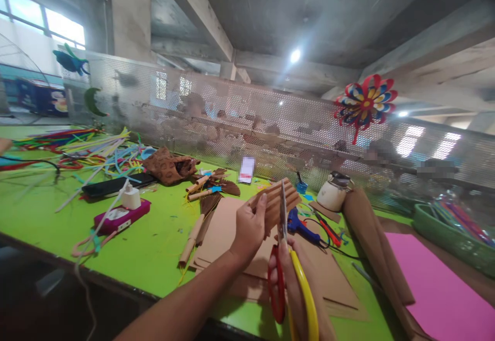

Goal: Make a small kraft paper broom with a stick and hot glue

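My left hand (251, 225) is closed on a pleated piece of brown paper (274, 202), thumb on top, holding it above the table. In my right hand (296, 269) is a pair of scissors (303, 294) with one red and one yellow handle. The scissor blades point upward and lie against the right part of the pleated paper; I cannot tell how far they are parted. Beneath both hands lie flat sheets of brown card (224, 227). A blue glue gun (303, 226) rests just right of the pleated paper.
On the green table (162, 248) stand a purple power strip (124, 216), a black phone (116, 185), colourful pipe cleaners (112, 148) and rolled paper pieces (192, 239). At right are a white jug (331, 192), pink paper (436, 284) and a green basket (452, 233). A perforated screen (240, 104) borders the back.
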{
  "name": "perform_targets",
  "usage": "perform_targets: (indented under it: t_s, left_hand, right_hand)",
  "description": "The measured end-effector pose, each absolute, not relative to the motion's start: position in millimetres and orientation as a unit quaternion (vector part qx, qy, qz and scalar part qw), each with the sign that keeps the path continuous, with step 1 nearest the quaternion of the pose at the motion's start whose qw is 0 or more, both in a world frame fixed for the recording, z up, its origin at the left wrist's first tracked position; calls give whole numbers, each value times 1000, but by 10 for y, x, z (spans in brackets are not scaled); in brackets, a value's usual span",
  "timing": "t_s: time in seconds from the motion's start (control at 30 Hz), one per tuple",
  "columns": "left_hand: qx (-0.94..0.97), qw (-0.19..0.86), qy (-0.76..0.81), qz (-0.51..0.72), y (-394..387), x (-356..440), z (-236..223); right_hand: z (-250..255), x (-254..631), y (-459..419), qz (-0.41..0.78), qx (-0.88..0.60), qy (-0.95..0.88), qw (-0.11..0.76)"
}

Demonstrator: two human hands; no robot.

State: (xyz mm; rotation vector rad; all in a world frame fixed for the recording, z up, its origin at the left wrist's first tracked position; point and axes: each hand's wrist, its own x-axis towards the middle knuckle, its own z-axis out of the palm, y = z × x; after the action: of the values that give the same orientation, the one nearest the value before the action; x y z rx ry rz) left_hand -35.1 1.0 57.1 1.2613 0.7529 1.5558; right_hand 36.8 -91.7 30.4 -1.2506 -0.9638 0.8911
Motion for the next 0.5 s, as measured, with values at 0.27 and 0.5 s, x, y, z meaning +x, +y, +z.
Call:
perform_targets:
  t_s: [0.27, 0.5]
  left_hand:
    - [515, 515, 295, 618, -64, -336, 611]
    - [483, 532, 280, 637, -78, -332, 639]
  right_hand:
    - [304, 349, -800, 407, -525, -409, 625]
    - [195, 345, -777, 400, -498, -410, 651]
